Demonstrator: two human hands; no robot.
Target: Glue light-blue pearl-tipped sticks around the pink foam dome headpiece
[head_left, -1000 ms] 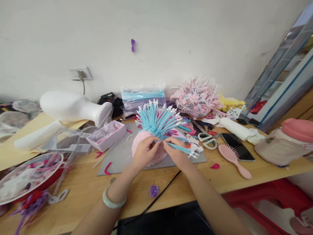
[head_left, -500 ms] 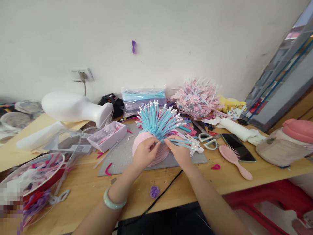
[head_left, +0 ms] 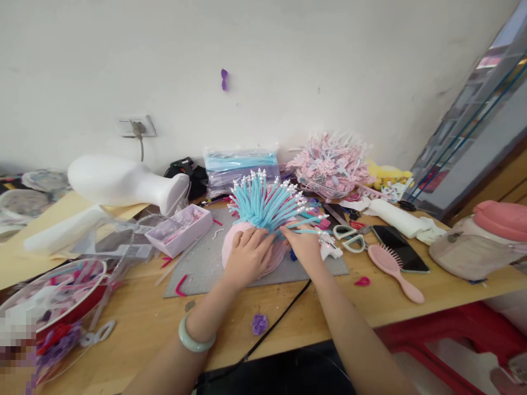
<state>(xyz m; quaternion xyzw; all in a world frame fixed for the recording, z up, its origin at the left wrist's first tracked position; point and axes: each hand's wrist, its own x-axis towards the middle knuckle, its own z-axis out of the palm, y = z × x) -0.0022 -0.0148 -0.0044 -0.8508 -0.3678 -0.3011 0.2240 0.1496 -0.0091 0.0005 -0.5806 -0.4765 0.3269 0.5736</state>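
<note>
A fan of light-blue chenille stems (head_left: pixel 263 206) tipped with white pearl beads rises from a round pink base (head_left: pixel 233 241) in the middle of the bench. My left hand (head_left: pixel 249 255) lies over the base with its fingers stretched out, their tips at the foot of the stems. On the right side, my right hand (head_left: pixel 302 244) pinches a blue chenille stem close to where it joins the bunch. Its fingertips are partly hidden. Beside that hand lies a small white glue gun-like tool (head_left: pixel 330 250), partly covered by stems.
A grey cutting mat (head_left: pixel 197 263) lies under the work. Scissors (head_left: pixel 349 238), a pink hairbrush (head_left: pixel 395 269) and a phone (head_left: pixel 401 247) are at the right. A pink box (head_left: pixel 179 230) and a white mannequin head (head_left: pixel 123 181) stand left. Behind sits a pink beaded headpiece (head_left: pixel 331 164).
My left hand has gone from a pinch at the stems to lying spread over the pink base. My right hand stays by the stems; the loose ones on the right have shifted upward.
</note>
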